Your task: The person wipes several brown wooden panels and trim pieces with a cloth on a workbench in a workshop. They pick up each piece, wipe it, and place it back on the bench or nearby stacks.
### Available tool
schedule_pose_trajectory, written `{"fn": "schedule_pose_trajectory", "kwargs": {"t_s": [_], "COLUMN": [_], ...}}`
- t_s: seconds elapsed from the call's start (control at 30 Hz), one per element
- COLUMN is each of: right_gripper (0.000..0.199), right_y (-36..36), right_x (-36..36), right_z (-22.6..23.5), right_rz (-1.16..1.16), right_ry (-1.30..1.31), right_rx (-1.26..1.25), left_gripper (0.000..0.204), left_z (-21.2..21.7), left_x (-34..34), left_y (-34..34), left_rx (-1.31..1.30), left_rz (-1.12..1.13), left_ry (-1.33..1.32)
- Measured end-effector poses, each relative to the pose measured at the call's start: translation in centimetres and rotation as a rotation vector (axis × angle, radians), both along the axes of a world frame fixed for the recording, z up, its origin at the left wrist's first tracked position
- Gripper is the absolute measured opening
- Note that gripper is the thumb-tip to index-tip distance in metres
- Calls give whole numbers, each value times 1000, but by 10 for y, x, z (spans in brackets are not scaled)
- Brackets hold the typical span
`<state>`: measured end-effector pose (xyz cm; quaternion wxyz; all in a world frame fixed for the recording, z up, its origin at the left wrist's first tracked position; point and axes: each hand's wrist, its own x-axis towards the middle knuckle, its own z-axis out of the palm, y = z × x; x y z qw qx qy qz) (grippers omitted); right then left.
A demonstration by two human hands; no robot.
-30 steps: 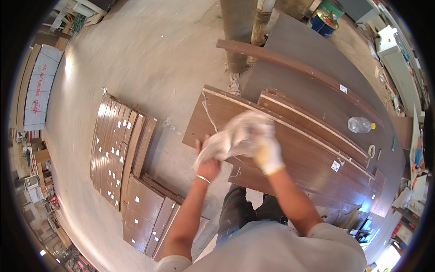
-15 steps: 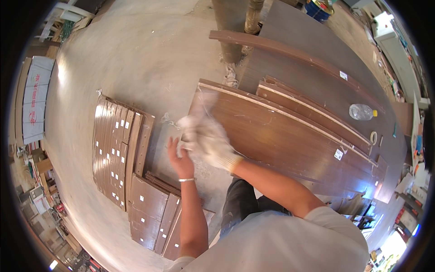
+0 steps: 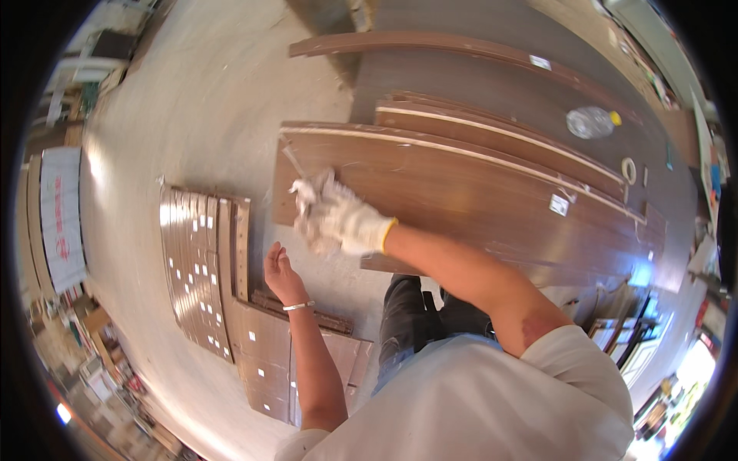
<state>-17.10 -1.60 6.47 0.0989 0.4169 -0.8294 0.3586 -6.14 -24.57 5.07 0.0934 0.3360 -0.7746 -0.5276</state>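
Note:
My right hand, in a white knitted glove with a yellow cuff, is closed on a crumpled whitish rag. It is over the left end of a wide brown wooden panel; the rag appears to lie against the panel. My left hand, bare with a bracelet at the wrist, hangs beside the panel's near left corner. Its fingers are loosely bent and slightly apart, holding nothing that I can see.
Narrower brown boards and a long strip lie beyond the panel on a dark surface. A clear bottle and a tape roll are at right. Labelled panel stacks stand on the floor at left.
My right hand with the rag has come down onto the panel's left end. My left hand has dropped slightly left and nearer. The view has shifted, moving the panel leftward.

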Motion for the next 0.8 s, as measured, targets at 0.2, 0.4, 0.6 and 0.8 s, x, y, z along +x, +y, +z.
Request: {"fn": "schedule_pose_trajectory", "kwargs": {"t_s": [0.2, 0.4, 0.6, 0.8], "right_gripper": [43, 50, 54, 49], "right_y": [148, 384, 547, 435], "right_x": [130, 297, 475, 348], "right_z": [26, 70, 5, -27], "right_rz": [-167, -868, -1732, -1308], "right_ry": [-346, -1095, -78, -337], "right_rx": [224, -1130, -1153, 510], "left_gripper": [33, 32, 35, 36], "left_z": [-1, -6, 6, 22], "left_x": [9, 27, 51, 87], "left_y": [81, 181, 304, 446], "left_rx": [-144, -78, -256, -410], "left_rz": [-401, -596, -990, -1308], "left_ry": [57, -25, 46, 233]}}
